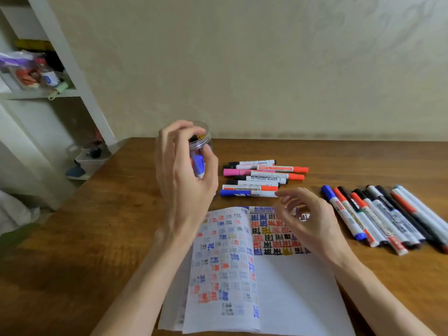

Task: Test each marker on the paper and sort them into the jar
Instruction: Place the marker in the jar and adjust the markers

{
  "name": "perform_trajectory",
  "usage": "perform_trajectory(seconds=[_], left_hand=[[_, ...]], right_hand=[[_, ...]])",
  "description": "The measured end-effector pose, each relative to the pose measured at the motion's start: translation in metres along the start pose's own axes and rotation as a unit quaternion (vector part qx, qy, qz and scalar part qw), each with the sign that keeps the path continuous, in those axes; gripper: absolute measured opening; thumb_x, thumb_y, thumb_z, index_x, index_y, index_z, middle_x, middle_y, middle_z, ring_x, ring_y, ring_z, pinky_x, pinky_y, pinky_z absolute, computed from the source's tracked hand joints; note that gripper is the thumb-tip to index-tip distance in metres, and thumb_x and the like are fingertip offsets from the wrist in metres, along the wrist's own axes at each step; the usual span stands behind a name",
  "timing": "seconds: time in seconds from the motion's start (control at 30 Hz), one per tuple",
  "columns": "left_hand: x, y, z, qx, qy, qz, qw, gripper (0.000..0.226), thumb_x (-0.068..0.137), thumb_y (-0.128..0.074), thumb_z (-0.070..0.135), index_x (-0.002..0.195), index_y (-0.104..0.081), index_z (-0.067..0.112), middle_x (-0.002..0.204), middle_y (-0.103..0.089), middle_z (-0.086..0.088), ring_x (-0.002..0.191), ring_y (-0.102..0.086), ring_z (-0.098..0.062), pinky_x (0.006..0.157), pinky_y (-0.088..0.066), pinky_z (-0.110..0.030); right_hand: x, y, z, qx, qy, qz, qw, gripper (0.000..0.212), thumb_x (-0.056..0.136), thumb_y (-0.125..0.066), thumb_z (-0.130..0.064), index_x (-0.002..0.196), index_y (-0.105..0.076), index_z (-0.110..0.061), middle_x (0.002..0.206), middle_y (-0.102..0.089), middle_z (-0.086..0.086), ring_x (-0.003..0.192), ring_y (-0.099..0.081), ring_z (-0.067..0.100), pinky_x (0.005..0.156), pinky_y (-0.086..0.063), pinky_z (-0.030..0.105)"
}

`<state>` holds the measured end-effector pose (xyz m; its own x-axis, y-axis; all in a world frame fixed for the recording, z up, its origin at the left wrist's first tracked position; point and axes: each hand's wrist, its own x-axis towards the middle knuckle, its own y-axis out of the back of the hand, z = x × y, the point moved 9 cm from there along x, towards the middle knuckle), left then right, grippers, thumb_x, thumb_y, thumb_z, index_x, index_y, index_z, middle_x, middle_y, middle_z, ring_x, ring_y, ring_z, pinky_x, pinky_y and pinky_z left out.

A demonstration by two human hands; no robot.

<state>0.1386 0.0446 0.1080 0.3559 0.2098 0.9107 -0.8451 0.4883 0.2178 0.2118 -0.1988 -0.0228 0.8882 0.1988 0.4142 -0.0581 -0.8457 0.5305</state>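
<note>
A clear plastic jar (202,132) with several markers in it stands at the back of the wooden table. My left hand (186,175) is raised right in front of it, and a blue-capped marker (199,166) sits between its thumb and curled fingers. My right hand (312,221) hovers over the open notebook (286,287) with loosely curled fingers and holds nothing. The notebook's pages are covered in coloured test marks. A whiteboard marker (261,209) lies along the notebook's top edge, just under my right fingers.
Several markers with black, red, pink and blue caps (259,178) lie in a pile behind the notebook. A second row of several markers (388,214) lies at the right. A white shelf unit (48,93) stands left of the table (97,226).
</note>
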Motion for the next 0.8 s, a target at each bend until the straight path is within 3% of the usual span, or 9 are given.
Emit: perform_trajectory(seconds=[0.07,0.13,0.2,0.23,0.33,0.47,0.67,0.8], left_hand=[[-0.011,-0.025,0.024,-0.038,0.012,-0.085,0.996,0.014,0.096,-0.063,0.013,0.111,-0.064,0.013,0.105,-0.066,0.004,0.095,-0.065,-0.010,0.081,-0.056,-0.041],[-0.030,-0.065,0.024,-0.026,0.066,-0.250,0.966,0.015,0.099,-0.062,0.023,0.114,-0.061,0.024,0.097,-0.067,0.013,0.085,-0.066,-0.004,0.073,-0.058,-0.037],[-0.061,-0.103,0.017,0.033,0.093,-0.399,0.912,0.027,0.101,-0.061,0.031,0.128,-0.057,0.030,0.113,-0.068,0.014,0.099,-0.066,-0.003,0.088,-0.058,-0.031],[-0.072,-0.113,0.012,0.069,0.093,-0.434,0.893,0.034,0.101,-0.062,0.030,0.135,-0.056,0.031,0.126,-0.066,0.013,0.111,-0.064,-0.005,0.095,-0.054,-0.027],[-0.085,-0.128,-0.005,0.138,0.080,-0.447,0.880,0.045,0.100,-0.065,0.018,0.142,-0.054,0.026,0.140,-0.060,0.004,0.128,-0.057,-0.015,0.103,-0.049,-0.032],[-0.092,-0.138,-0.022,0.201,0.052,-0.447,0.870,0.040,0.098,-0.067,0.019,0.138,-0.058,0.024,0.131,-0.064,0.000,0.120,-0.059,-0.020,0.105,-0.047,-0.041],[-0.086,-0.144,-0.030,0.160,0.079,-0.448,0.876,0.020,0.096,-0.073,0.023,0.115,-0.071,0.024,0.113,-0.073,0.003,0.107,-0.066,-0.017,0.102,-0.043,-0.041],[-0.080,-0.137,-0.018,0.056,0.112,-0.384,0.915,0.019,0.096,-0.071,0.018,0.115,-0.071,0.020,0.116,-0.069,0.002,0.100,-0.064,-0.010,0.101,-0.047,-0.039]], right_hand=[[0.000,0.011,0.009,-0.035,-0.017,0.033,0.999,0.022,0.092,-0.078,-0.020,0.113,-0.073,-0.026,0.093,-0.068,-0.017,0.085,-0.066,0.006,0.064,-0.052,0.015],[0.003,0.017,0.015,-0.067,-0.037,0.050,0.996,0.023,0.093,-0.079,-0.020,0.113,-0.072,-0.028,0.094,-0.066,-0.016,0.085,-0.064,0.003,0.063,-0.048,0.013],[0.003,0.023,0.025,-0.080,-0.063,0.061,0.993,0.022,0.093,-0.078,-0.021,0.112,-0.072,-0.028,0.094,-0.065,-0.014,0.087,-0.062,0.001,0.066,-0.044,0.014],[0.004,0.025,0.028,-0.083,-0.071,0.062,0.992,0.021,0.093,-0.076,-0.021,0.112,-0.072,-0.028,0.094,-0.065,-0.014,0.087,-0.061,0.002,0.066,-0.045,0.017],[0.005,0.030,0.033,-0.088,-0.088,0.064,0.990,0.018,0.095,-0.073,-0.022,0.113,-0.073,-0.026,0.094,-0.063,-0.017,0.087,-0.061,0.001,0.068,-0.052,0.021],[0.005,0.032,0.034,-0.091,-0.094,0.070,0.989,0.018,0.097,-0.072,-0.023,0.114,-0.073,-0.026,0.094,-0.063,-0.017,0.085,-0.061,-0.001,0.066,-0.049,0.014],[0.005,0.030,0.033,-0.091,-0.097,0.059,0.989,0.018,0.096,-0.072,-0.022,0.114,-0.074,-0.022,0.092,-0.063,-0.018,0.083,-0.061,-0.002,0.060,-0.044,0.007],[0.007,0.029,0.030,-0.058,-0.105,0.059,0.991,0.022,0.097,-0.072,-0.039,0.112,-0.076,-0.023,0.091,-0.070,-0.013,0.081,-0.065,0.000,0.060,-0.046,0.007]])
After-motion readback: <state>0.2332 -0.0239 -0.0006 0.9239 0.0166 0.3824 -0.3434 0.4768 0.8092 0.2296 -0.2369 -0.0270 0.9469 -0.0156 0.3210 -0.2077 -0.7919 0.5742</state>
